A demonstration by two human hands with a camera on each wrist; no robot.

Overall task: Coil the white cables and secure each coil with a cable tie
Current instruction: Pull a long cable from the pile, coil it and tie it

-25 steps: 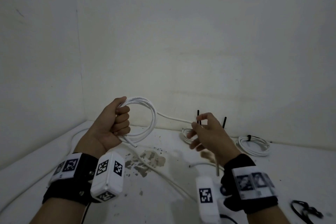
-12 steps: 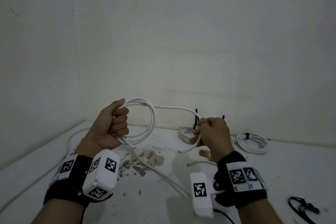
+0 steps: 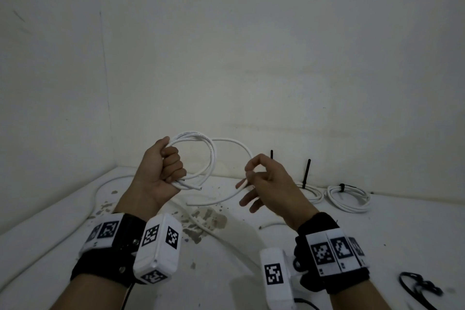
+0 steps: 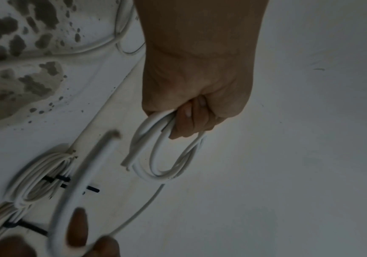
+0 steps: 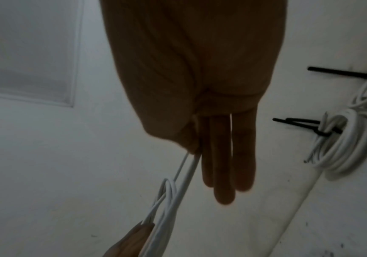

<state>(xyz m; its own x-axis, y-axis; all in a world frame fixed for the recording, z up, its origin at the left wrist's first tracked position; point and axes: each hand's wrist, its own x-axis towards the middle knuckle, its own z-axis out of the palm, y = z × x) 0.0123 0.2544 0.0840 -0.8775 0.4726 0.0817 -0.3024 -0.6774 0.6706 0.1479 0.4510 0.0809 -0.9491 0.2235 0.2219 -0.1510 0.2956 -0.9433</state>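
My left hand grips a white cable coil of a few loops, held upright above the white floor; the left wrist view shows the coil hanging from my curled fingers. From the coil the loose cable tail arcs right to my right hand, which pinches it between thumb and forefinger while the other fingers stretch out. The tail's free end curves back toward the left, below the coil. The right wrist view shows the tail running from the pinch down to the coil.
Two finished coils with black cable ties lie at the back wall: one to the right, one partly behind my right hand. Another white cable trails over the stained floor. A black tie bundle lies at bottom right.
My right hand has swung the cable tail up and leftward toward the coil, forming a new loop, and its outer fingers have spread. My left hand has kept its grip and barely moved.
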